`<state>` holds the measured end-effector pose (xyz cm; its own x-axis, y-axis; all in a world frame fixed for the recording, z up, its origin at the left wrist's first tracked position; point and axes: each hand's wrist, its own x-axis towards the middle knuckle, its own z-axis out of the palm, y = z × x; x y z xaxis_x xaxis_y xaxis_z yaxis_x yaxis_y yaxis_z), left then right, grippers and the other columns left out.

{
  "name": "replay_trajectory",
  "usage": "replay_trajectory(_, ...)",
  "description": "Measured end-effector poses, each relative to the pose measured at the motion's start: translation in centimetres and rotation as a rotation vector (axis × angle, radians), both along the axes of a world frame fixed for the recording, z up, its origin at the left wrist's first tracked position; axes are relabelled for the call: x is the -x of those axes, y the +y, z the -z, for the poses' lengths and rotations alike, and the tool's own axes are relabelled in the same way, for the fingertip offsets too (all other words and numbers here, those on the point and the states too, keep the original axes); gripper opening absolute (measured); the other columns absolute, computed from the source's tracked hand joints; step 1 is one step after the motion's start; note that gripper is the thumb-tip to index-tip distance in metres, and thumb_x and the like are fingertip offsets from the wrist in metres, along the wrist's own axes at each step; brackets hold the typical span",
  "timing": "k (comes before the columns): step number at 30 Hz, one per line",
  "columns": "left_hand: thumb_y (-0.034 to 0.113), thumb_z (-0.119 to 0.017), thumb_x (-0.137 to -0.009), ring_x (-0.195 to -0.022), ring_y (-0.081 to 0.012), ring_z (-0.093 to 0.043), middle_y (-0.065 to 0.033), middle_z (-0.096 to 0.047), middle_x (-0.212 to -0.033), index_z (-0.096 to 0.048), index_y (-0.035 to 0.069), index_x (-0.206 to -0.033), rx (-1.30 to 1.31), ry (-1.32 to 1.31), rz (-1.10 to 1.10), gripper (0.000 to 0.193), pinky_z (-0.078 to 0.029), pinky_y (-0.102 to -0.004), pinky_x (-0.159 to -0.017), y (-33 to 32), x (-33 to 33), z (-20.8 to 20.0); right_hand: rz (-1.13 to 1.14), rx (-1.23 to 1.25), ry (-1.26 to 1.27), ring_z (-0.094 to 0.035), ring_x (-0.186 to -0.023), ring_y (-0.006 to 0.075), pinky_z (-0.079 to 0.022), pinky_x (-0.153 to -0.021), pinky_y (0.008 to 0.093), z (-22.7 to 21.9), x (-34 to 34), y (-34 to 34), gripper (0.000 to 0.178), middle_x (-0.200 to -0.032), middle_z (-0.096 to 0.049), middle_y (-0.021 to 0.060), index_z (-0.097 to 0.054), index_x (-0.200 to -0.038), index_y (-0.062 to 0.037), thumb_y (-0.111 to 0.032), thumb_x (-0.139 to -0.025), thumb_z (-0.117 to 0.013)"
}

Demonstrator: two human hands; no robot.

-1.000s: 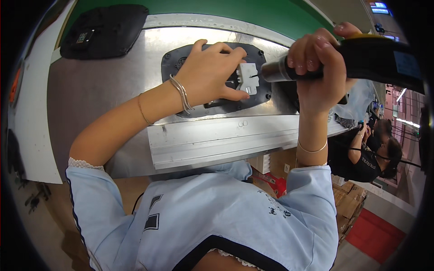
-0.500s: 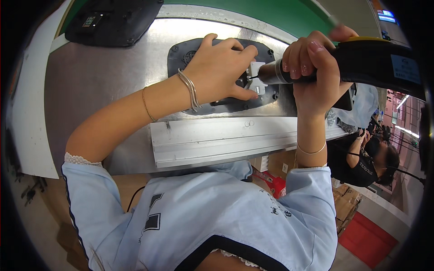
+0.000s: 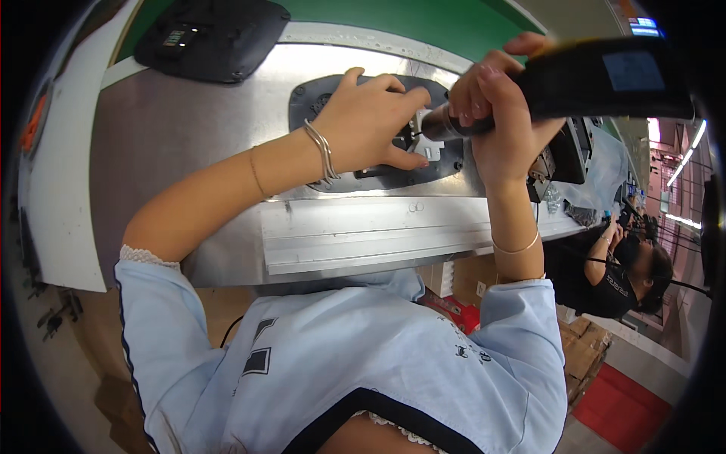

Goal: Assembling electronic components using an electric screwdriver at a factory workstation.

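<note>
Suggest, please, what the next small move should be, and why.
Perhaps line up the power driver carefully over the white part before pressing: the right hand grips the driver, which points at that part, though whether its tip touches is hard to tell, while the left hand spreads around the part on the black panel, seemingly bracing it.

There are two bare hands (image 3: 367,125), two flat rounded black panels (image 3: 215,45), one white block (image 3: 429,151), one black-and-yellow power screwdriver (image 3: 567,87).
</note>
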<state>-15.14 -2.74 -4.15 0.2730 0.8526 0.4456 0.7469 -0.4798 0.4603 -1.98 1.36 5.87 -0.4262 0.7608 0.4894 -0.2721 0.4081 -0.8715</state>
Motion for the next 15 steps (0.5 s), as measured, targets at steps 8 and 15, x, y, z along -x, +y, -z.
replay_trajectory(8, 0.066, -0.066, -0.071, -0.122, -0.0238, -0.050, -0.0003, -0.058, -0.131, -0.066, 0.021, -0.110, -0.144, 0.356, 0.037, 0.059, -0.029, -0.0636, -0.102, 6.4, 3.0, -2.3, -0.105, -0.201, 0.158, -0.041, -0.040, 0.0125, -0.041, -0.040, 0.0283, -4.3, -3.2, -2.4, 0.032, -0.058, -0.041, 0.0041, -0.038, -0.111, -0.0036, -0.001, -0.083, -0.053)
replay_trajectory(15, 0.049, -0.065, -0.082, -0.123, -0.0334, -0.048, -0.0167, -0.047, -0.137, -0.057, 0.013, -0.126, -0.155, 0.303, -0.094, 0.057, -0.039, -0.0551, -0.098, 9.9, 9.8, -7.1, -0.002, -0.213, 0.114, -0.039, -0.041, 0.0113, -0.040, -0.043, 0.0265, -3.6, -5.4, -4.4, 0.028, -0.056, -0.039, 0.0010, -0.039, -0.110, -0.0051, -0.003, -0.085, -0.051)
